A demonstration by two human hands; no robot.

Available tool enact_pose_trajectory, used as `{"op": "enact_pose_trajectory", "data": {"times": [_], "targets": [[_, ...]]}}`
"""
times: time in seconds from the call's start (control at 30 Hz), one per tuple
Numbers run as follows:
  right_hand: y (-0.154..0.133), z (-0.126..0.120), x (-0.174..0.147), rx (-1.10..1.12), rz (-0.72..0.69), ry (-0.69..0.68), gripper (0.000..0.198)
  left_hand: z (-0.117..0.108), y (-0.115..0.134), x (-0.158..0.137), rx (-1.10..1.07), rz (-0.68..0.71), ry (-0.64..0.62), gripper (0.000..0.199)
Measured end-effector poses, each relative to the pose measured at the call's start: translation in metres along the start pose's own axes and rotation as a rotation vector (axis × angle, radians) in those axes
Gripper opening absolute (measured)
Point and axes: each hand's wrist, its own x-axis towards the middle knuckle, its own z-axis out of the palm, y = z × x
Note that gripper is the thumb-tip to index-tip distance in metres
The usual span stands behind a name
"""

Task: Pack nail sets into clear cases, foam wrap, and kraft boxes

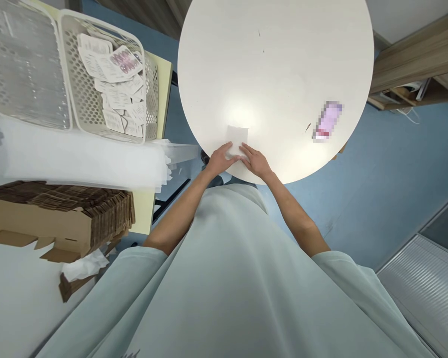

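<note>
At far left, a basket (67, 94) of clear plastic pieces stands beside a second basket (152, 94) holding printed cards (115, 74), both on a yellow desk (142, 214). White sheets (85, 156) lie below them, then a stack of folded cardboard (63, 219).

Next comes the round white desk (276, 69), with the left hand (220, 160) at its near edge. A small white packet (238, 134) lies flat there, between the two hands and reaching just past their fingertips. Its long axis seems to point away from the body, though the fingers cover its near end. The right hand (257, 161) mirrors the left, and neither is clearly nearer. Thumbs and forefingers are parted, the thumbs almost meeting at the packet's near end; I cannot tell whether they pinch it or only press.

Further right, a blurred-out pinkish object (328, 120) lies on the round desk, well apart from the hands.
</note>
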Motion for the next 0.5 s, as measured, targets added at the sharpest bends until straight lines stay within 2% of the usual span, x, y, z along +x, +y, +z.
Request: {"op": "enact_pose_trajectory", "data": {"times": [0.1,0.23,0.27,0.37,0.5], "targets": [[-0.003,-0.001,0.014,0.067,0.096,0.069,0.064,-0.006,0.0,0.011,-0.052,-0.058,0.063,0.068],[-0.007,-0.003,0.037,0.102,0.195,0.17,0.062,-0.006,0.0,0.031,-0.052,-0.167,0.17,0.016],[-0.008,-0.003,0.043,0.102,0.213,0.19,0.061,-0.004,0.001,0.036,-0.052,-0.196,0.202,0.015],[-0.007,-0.006,0.06,0.095,0.284,0.238,0.057,0.0,0.005,0.049,-0.041,-0.253,0.282,0.033],[-0.005,-0.012,0.079,0.035,0.408,0.238,0.046,0.003,0.013,0.058,-0.011,-0.275,0.315,0.039]]}}
